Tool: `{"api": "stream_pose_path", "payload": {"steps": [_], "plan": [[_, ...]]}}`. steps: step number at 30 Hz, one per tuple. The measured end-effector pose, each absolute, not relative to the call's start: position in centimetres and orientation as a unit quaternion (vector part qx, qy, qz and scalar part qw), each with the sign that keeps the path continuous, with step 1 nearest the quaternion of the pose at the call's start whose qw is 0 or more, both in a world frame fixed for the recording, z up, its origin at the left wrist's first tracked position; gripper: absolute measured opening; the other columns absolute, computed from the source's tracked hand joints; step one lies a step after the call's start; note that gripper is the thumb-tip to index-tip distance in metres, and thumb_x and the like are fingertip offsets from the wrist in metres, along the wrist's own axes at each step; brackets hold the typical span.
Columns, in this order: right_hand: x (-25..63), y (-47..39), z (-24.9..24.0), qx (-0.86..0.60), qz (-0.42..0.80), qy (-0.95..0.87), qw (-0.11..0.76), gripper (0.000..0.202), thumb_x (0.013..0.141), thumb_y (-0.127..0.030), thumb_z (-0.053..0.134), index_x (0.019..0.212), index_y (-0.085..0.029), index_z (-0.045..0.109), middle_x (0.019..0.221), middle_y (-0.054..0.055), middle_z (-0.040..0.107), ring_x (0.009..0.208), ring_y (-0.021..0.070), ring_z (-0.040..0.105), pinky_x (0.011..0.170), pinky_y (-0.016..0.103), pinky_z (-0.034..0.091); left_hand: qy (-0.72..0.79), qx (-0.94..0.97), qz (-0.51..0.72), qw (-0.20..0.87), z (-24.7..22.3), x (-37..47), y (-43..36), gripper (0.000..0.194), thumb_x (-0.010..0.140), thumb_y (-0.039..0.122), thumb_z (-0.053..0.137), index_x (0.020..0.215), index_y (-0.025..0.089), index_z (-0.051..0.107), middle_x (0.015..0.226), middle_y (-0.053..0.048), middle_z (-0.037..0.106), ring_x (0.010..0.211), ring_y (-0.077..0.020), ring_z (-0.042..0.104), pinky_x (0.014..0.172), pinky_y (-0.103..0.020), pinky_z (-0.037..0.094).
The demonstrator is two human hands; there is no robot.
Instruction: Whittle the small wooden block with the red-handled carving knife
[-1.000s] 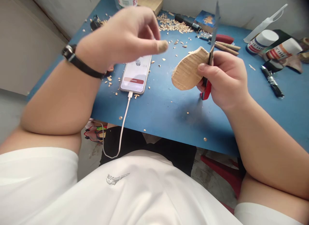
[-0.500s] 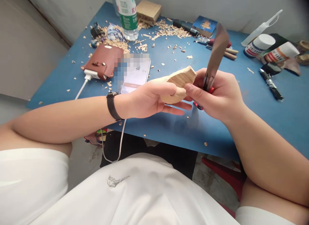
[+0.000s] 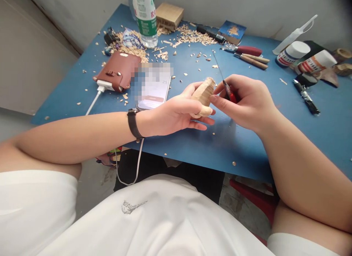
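My left hand (image 3: pixel 178 111) wraps round a pale, roughly carved piece of wood (image 3: pixel 204 92), thumb across its near side and lower fingers loosely extended. Cut facets show on the wood's face; the palm hides its lower back. Just to the right, my right hand (image 3: pixel 244 100) is closed on a red-handled blade (image 3: pixel 219 66). The thin blade points up and away, seen almost edge-on, and most of the handle is hidden in the fingers. My right thumb and forefinger reach the wood's right edge; whether they press on it I cannot tell.
On the blue table (image 3: pixel 176 146) are a phone (image 3: pixel 154 89), a brown leather case (image 3: pixel 118 70) with a white cable, a water bottle (image 3: pixel 147 25), wood shavings (image 3: pixel 189 35) and a wood block (image 3: pixel 169 14). Carving tools (image 3: pixel 249 50), white-capped bottles (image 3: pixel 294 52) and a black pen-like tool (image 3: pixel 306 98) lie right.
The carved wood has turned in my left hand, showing a narrower side. The blade has rotated from broad side to nearly edge-on and tipped left, uncovering the tools behind it.
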State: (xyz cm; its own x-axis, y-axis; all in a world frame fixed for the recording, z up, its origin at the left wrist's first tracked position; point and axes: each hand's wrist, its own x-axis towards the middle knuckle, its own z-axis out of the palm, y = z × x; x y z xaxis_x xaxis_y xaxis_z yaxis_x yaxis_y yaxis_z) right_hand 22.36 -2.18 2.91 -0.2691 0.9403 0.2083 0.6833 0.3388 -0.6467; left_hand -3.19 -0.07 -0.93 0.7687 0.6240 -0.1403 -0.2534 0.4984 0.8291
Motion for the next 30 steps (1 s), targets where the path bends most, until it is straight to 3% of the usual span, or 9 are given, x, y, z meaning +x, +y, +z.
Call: {"api": "stream_pose_path", "payload": {"steps": [3,7,11,16,21,25,28,30], "plan": [[22.3,-2.4,2.6,-0.513,0.167,-0.799,0.264,0.056,0.119,-0.084,0.070,0.094,-0.033,0.063,0.076,0.000,0.059,0.077,0.0229,0.060,0.073,0.040,0.051,0.231,0.429,0.283,0.826,-0.8,-3.1,0.0,0.075,0.090,0.028,0.108,0.149,0.034,0.062,0.111,0.005,0.083,0.096,-0.0173,0.091,0.090,-0.034,0.072],[21.8,-2.8,2.1,-0.491,0.096,-0.837,0.224,0.047,0.121,-0.067,0.065,0.091,-0.032,0.055,0.077,0.001,0.060,0.073,0.0223,0.056,0.073,0.040,0.047,0.241,0.450,0.269,0.816,-0.3,-3.0,0.0,0.077,0.086,0.033,0.121,0.134,0.030,0.061,0.105,0.006,0.080,0.083,-0.0123,0.083,0.082,-0.030,0.069],[21.4,-3.2,1.8,-0.490,0.029,-0.851,0.186,0.029,0.116,-0.046,0.065,0.092,-0.031,0.056,0.079,0.002,0.061,0.073,0.0221,0.055,0.072,0.038,0.038,0.251,0.480,0.254,0.801,0.2,-2.7,-0.3,0.084,0.081,0.048,0.128,0.129,0.031,0.060,0.098,0.008,0.077,0.079,-0.0121,0.080,0.075,-0.028,0.066],[20.8,-3.8,2.5,-0.523,-0.021,-0.845,0.107,0.013,0.106,-0.033,0.061,0.094,-0.029,0.066,0.084,0.005,0.065,0.075,0.0230,0.054,0.071,0.038,0.033,0.275,0.536,0.292,0.743,0.4,-2.1,-0.6,0.068,0.085,0.047,0.125,0.108,0.025,0.065,0.083,0.008,0.066,0.076,-0.0102,0.068,0.072,-0.026,0.061],[19.9,-4.7,3.7,-0.554,-0.039,-0.830,0.047,0.016,0.107,-0.034,0.059,0.096,-0.027,0.068,0.079,0.004,0.061,0.067,0.0212,0.040,0.068,0.038,0.026,0.296,0.566,0.320,0.700,0.2,-1.7,-0.9,0.063,0.088,0.051,0.122,0.104,0.024,0.067,0.088,0.006,0.065,0.079,-0.0114,0.066,0.062,-0.025,0.050],[19.8,-4.8,3.6,-0.522,0.005,-0.849,0.079,0.014,0.104,-0.038,0.068,0.094,-0.028,0.066,0.077,0.004,0.059,0.067,0.0214,0.043,0.068,0.039,0.024,0.293,0.580,0.322,0.688,0.0,-1.5,-1.2,0.066,0.094,0.054,0.118,0.095,0.025,0.059,0.086,0.005,0.058,0.078,-0.0126,0.060,0.063,-0.029,0.047],[20.1,-4.5,3.2,-0.516,0.036,-0.850,0.098,0.025,0.095,-0.037,0.074,0.084,-0.029,0.054,0.074,0.004,0.055,0.066,0.0203,0.037,0.066,0.040,0.023,0.284,0.610,0.337,0.659,-0.4,-1.5,-1.3,0.067,0.100,0.056,0.114,0.090,0.027,0.055,0.086,0.003,0.055,0.080,-0.0151,0.056,0.069,-0.035,0.048],[20.5,-4.2,2.9,-0.520,0.058,-0.844,0.116,0.031,0.094,-0.040,0.077,0.081,-0.029,0.051,0.074,0.004,0.056,0.068,0.0206,0.042,0.066,0.040,0.026,0.284,0.635,0.333,0.636,-0.8,-1.5,-1.1,0.066,0.102,0.056,0.113,0.089,0.027,0.055,0.087,0.002,0.056,0.084,-0.0180,0.058,0.074,-0.038,0.050]]}}
